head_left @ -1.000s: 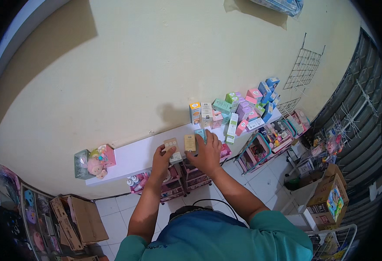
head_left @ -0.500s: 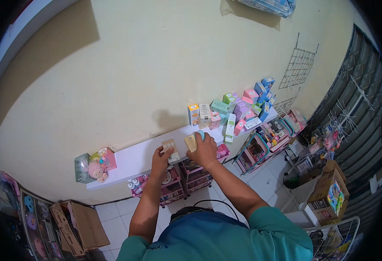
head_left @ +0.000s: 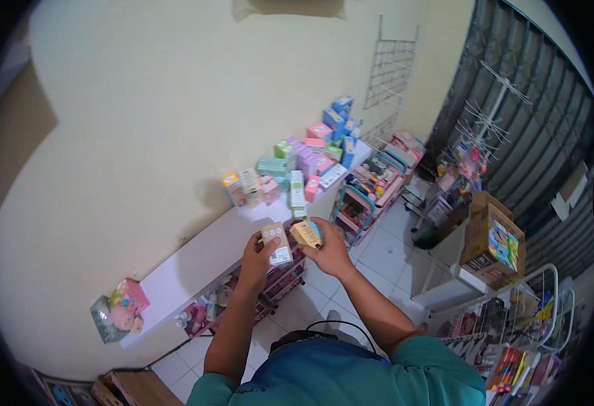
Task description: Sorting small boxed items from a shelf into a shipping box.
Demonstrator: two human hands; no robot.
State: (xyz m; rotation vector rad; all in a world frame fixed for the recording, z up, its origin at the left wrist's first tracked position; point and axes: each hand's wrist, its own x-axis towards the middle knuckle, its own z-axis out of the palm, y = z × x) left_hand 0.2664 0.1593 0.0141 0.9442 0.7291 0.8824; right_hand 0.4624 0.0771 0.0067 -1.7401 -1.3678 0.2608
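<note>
tan box (head_left: 277, 243) with white label, tan and blue box (head_left: 307, 233), white shelf (head_left: 195, 264), teal sleeves (head_left: 439, 369), cream wall (head_left: 175, 101)

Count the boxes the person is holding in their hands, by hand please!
Left hand: 1 small tan box
Right hand: 1 small tan box with a blue side
Total: 2 boxes, both held up off the white shelf.
</note>
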